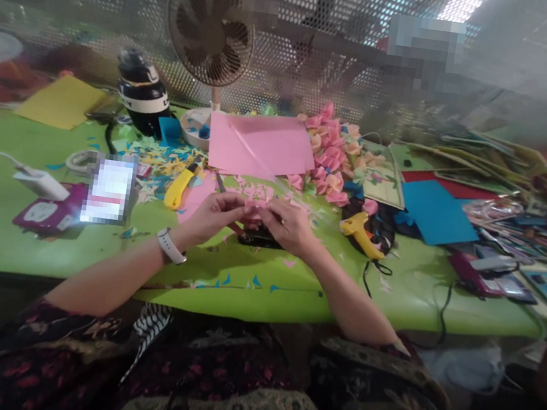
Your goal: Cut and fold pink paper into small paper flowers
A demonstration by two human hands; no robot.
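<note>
Both of my hands meet over the middle of the table, fingertips pinched on a small piece of pink paper. My left hand, with a white watch on its wrist, grips the paper from the left. From the right, my right hand closes on the same piece; its fingers partly cover it. Below them lies a dark flat object, mostly hidden. Pink paper scraps are scattered just behind my fingers, and a large pink sheet lies beyond. A heap of folded pink paper flowers is at its right.
A yellow-handled tool lies left of my hands, a yellow glue gun to the right. Farther out are a lit phone, a black bottle, a fan and a blue sheet. The green table's front edge runs near me.
</note>
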